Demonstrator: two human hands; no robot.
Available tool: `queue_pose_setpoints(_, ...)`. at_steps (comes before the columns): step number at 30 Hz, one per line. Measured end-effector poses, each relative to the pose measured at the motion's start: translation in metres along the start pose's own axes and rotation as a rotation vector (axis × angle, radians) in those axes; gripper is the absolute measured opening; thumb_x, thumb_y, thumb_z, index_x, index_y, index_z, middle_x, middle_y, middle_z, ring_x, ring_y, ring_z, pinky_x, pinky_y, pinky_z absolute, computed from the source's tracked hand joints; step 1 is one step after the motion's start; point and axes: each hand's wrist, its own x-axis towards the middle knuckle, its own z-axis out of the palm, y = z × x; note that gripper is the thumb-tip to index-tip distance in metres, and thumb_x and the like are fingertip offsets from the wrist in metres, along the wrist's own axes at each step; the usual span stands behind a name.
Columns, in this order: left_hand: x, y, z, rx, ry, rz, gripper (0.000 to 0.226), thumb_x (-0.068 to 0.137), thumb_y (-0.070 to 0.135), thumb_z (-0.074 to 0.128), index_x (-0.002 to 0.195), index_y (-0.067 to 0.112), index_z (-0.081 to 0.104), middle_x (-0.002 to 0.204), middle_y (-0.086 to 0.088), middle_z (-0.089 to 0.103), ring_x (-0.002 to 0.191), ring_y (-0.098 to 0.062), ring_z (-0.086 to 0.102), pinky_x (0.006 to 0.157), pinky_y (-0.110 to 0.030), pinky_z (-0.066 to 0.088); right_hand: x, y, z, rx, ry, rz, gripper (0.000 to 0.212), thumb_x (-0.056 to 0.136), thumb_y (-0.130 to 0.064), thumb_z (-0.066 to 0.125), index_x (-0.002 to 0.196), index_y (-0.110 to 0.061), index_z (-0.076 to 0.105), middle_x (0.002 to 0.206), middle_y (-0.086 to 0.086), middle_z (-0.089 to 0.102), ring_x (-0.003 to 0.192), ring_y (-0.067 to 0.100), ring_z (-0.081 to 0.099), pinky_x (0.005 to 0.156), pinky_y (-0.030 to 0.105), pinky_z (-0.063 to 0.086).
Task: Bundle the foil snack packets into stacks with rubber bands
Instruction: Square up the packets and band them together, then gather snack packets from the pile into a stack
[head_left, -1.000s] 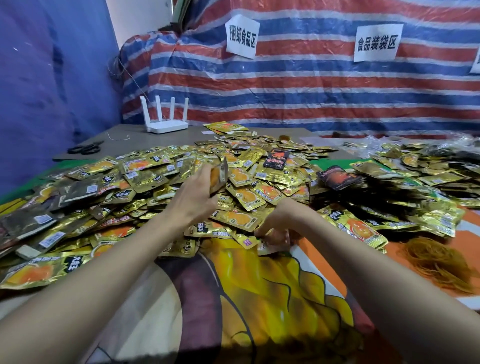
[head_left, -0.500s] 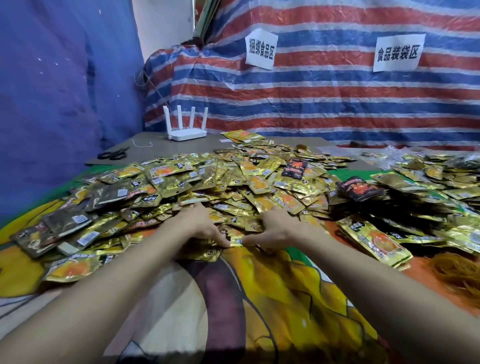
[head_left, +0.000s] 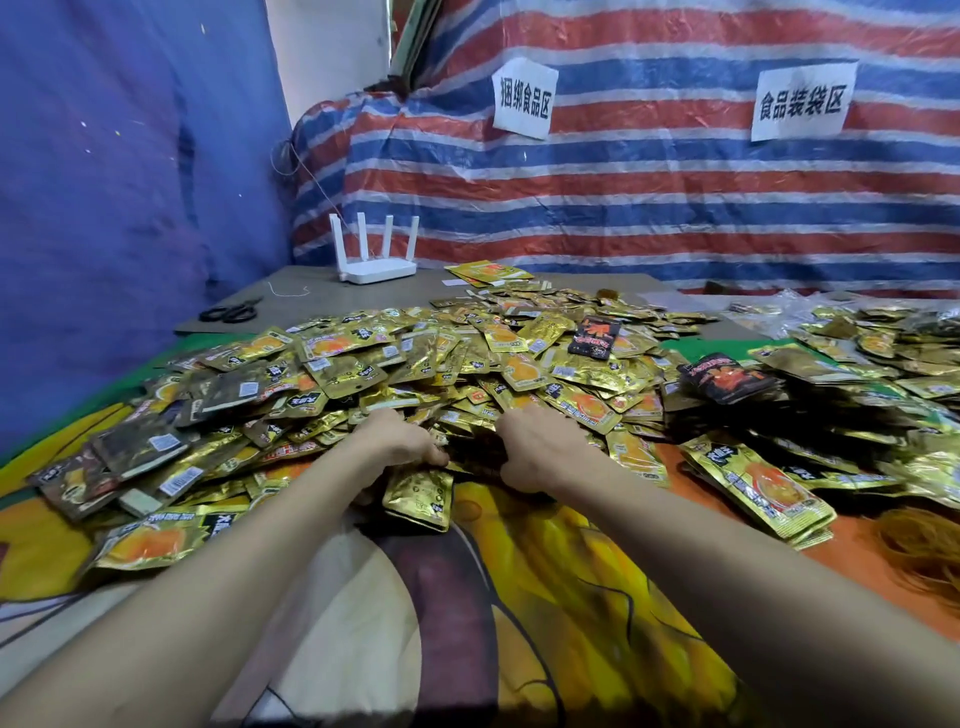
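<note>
A broad heap of gold foil snack packets (head_left: 415, 364) covers the middle of the table. At the heap's near edge my left hand (head_left: 400, 447) grips a small stack of gold packets (head_left: 418, 496), which sticks out toward me below its fingers. Close beside it on the right, my right hand (head_left: 540, 447) has its fingers curled down into packets at the heap's edge; the fingertips are hidden. A tangle of orange rubber bands (head_left: 924, 551) lies at the right edge, away from both hands.
Stacked gold packets (head_left: 753, 483) and more piles fill the right side, with black packets (head_left: 727, 376) among them. A white router (head_left: 374, 260) and black scissors (head_left: 231, 312) sit at the back left. A printed cloth (head_left: 519, 597) covers the table near me.
My left hand came down from holding packets upright above the heap. Both hands have drawn together at the heap's near edge, and a small stack now shows under the left hand.
</note>
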Motion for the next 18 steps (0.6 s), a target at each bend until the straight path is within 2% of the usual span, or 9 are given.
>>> queue_pose_setpoints(2,0.001,-0.001,-0.008,-0.154,-0.049,-0.03,0.045,0.075,0.024,0.089,0.102,0.003,0.06,0.091,-0.006,0.064,0.076,-0.023,0.061,0.062,-0.029,0.047,0.001,0.004,-0.004,0.158,-0.08,0.025,0.007,0.086,-0.01,0.059,0.083,-0.008,0.052,0.077,0.005,0.051,0.081,0.028,0.055,0.055,0.03,0.041)
queue_pose_setpoints(4,-0.002,0.0,-0.017,-0.335,-0.176,-0.079,0.021,0.079,0.011,0.083,0.084,0.003,0.064,0.074,-0.011,0.07,0.063,-0.026,0.065,0.06,-0.033,0.054,0.002,0.01,-0.009,0.365,-0.124,0.083,0.003,0.087,-0.006,0.057,0.084,-0.008,0.058,0.079,0.008,0.058,0.077,0.027,0.058,0.053,0.028,0.042)
queue_pose_setpoints(7,-0.004,-0.001,-0.026,-0.475,-0.347,-0.094,0.016,0.087,0.004,0.072,0.074,0.003,0.062,0.06,-0.011,0.064,0.053,-0.022,0.059,0.06,-0.033,0.052,0.003,0.019,-0.007,0.641,-0.103,0.172,0.003,0.088,-0.004,0.056,0.086,-0.006,0.058,0.076,0.009,0.056,0.071,0.025,0.054,0.058,0.029,0.041)
queue_pose_setpoints(9,-0.005,-0.004,-0.028,-0.506,-0.354,-0.074,0.017,0.089,0.0,0.067,0.074,0.003,0.059,0.058,-0.011,0.061,0.05,-0.021,0.056,0.057,-0.032,0.051,0.001,0.021,-0.004,0.729,-0.076,0.174,0.006,0.09,-0.005,0.057,0.094,-0.002,0.061,0.077,0.01,0.056,0.072,0.027,0.055,0.061,0.031,0.043)
queue_pose_setpoints(12,-0.008,-0.01,-0.023,-0.471,-0.288,-0.046,0.012,0.089,-0.004,0.06,0.078,0.001,0.059,0.057,-0.014,0.061,0.044,-0.022,0.055,0.05,-0.031,0.05,-0.003,0.018,0.0,0.763,-0.038,0.155,0.009,0.091,-0.006,0.058,0.099,-0.005,0.062,0.081,0.01,0.061,0.074,0.025,0.059,0.063,0.031,0.047)
queue_pose_setpoints(15,-0.01,-0.009,-0.014,-0.512,-0.276,-0.047,0.003,0.089,0.0,0.062,0.089,0.001,0.06,0.057,-0.012,0.06,0.044,-0.02,0.056,0.046,-0.027,0.047,-0.005,0.011,0.004,0.771,0.007,0.145,0.008,0.091,-0.011,0.061,0.095,-0.004,0.063,0.082,0.01,0.066,0.076,0.025,0.065,0.07,0.035,0.055)
queue_pose_setpoints(18,-0.012,-0.002,-0.006,-0.505,-0.27,-0.035,0.013,0.091,0.01,0.069,0.099,0.001,0.063,0.059,-0.008,0.063,0.044,-0.017,0.058,0.041,-0.023,0.045,-0.006,0.004,0.007,0.788,0.015,0.142,0.02,0.086,-0.012,0.063,0.098,0.004,0.064,0.09,0.021,0.068,0.084,0.035,0.066,0.071,0.045,0.055)
